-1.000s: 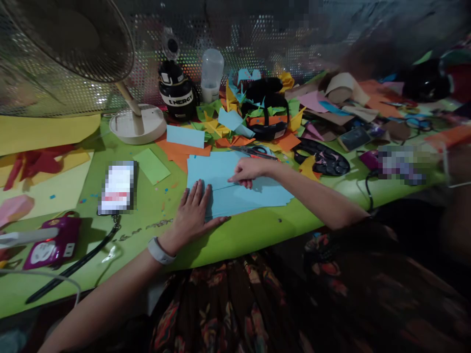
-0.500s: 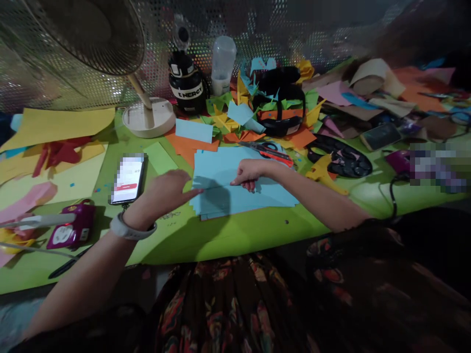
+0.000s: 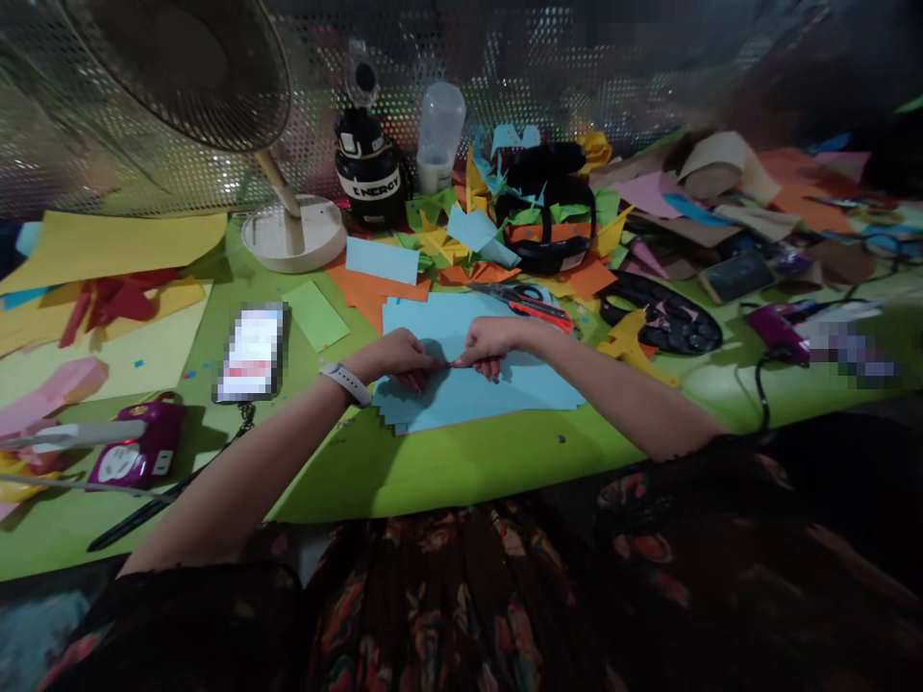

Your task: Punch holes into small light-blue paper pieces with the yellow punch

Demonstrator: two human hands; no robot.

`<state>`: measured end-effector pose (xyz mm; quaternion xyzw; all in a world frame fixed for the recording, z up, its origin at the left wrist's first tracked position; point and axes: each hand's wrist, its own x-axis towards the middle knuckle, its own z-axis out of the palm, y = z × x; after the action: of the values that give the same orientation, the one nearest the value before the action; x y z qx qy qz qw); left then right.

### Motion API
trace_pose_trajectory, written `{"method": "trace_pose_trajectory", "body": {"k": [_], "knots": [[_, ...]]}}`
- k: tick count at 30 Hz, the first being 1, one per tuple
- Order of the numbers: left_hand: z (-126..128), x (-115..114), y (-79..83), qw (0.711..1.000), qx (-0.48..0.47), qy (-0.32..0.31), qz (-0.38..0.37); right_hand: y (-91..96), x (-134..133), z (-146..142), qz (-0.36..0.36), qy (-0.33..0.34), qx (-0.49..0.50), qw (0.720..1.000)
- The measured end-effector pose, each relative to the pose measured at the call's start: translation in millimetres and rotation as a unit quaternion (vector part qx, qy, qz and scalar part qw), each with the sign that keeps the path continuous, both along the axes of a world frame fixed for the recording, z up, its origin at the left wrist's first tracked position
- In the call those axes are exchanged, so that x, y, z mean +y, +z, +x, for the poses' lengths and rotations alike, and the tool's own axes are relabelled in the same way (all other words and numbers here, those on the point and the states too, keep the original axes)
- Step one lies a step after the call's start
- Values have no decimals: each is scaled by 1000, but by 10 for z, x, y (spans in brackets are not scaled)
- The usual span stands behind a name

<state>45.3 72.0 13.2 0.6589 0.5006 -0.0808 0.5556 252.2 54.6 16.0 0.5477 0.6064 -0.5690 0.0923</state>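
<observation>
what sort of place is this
Likely a papercraft workspace, though whether in a home or a workshop isn't clear: a glossy lime-green table bears overlapping light-blue paper sheets, with a loose heap of pink, brown and orange paper farther back.

Light blue paper sheets (image 3: 461,396) lie flat in a loose stack on a green bench (image 3: 433,481), near its front edge. The plain, matte sheets are not squared up: their corners fan out in small steps at the near left and near right, several edges showing one past another. A thin dark line crosses the top of the stack from side to side, about midway between its far and near edges; whether it is a fold or a sheet's edge cannot be told. Shadow darkens the middle, while the near strip lies uncovered.
</observation>
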Motion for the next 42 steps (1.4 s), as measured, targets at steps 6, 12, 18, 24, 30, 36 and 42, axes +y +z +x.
{"method": "trace_pose_trajectory", "body": {"k": [6, 12, 18, 24, 30, 36, 42], "knots": [[21, 38, -27, 1000, 2, 4, -11, -30, 7, 17, -4, -5, 0, 1000], [-93, 35, -18, 1000, 19, -21, 9, -54, 14, 37, 3, 0, -4, 1000], [-445, 56, 24, 999, 41, -20, -9, -10, -4, 7, 13, 1, -20, 1000], [-688, 102, 99, 994, 98, -37, 10, -32, -18, 79, 22, 0, -34, 999], [-747, 134, 108, 992, 115, -42, 23, -102, -122, 429, 27, -39, -36, 998], [-773, 171, 31, 993, 101, -52, 29, 2, -254, 672, 53, -62, -81, 993], [-781, 185, 26, 992, 109, -54, 32, 130, -317, 533, 172, -105, -71, 977]]}}
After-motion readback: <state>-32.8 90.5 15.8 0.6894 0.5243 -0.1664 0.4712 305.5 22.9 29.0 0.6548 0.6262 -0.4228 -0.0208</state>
